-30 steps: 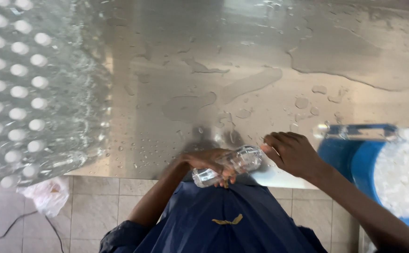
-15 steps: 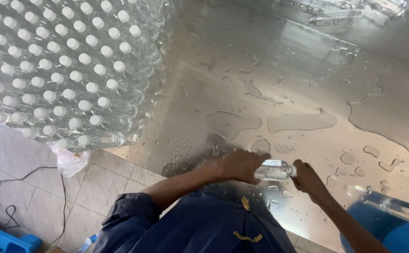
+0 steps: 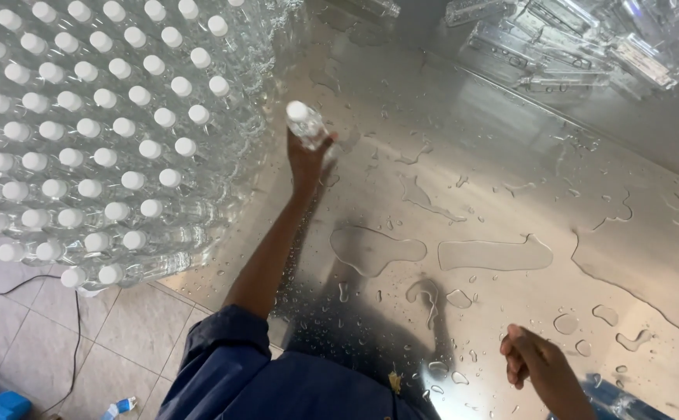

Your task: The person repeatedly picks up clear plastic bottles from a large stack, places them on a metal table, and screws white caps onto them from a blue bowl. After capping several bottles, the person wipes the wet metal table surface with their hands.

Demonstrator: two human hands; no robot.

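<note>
Wet steel bench point(image 3: 510, 179) fills the frame; capped bottles point(image 3: 98, 132) stand packed at upper left; left hand point(image 3: 307, 159) grips a capped bottle point(image 3: 305, 124) just beside that block, not yet set down; right hand point(image 3: 537, 365), lower right, hangs loosely curled, holding nothing.

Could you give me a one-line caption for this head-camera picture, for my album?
Left hand holds a capped clear bottle beside the stacked bottles on a wet steel table; right hand empty.

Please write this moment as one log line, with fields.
left hand: holds capped bottle beside bottle stack | right hand: empty, over wet metal table
</note>
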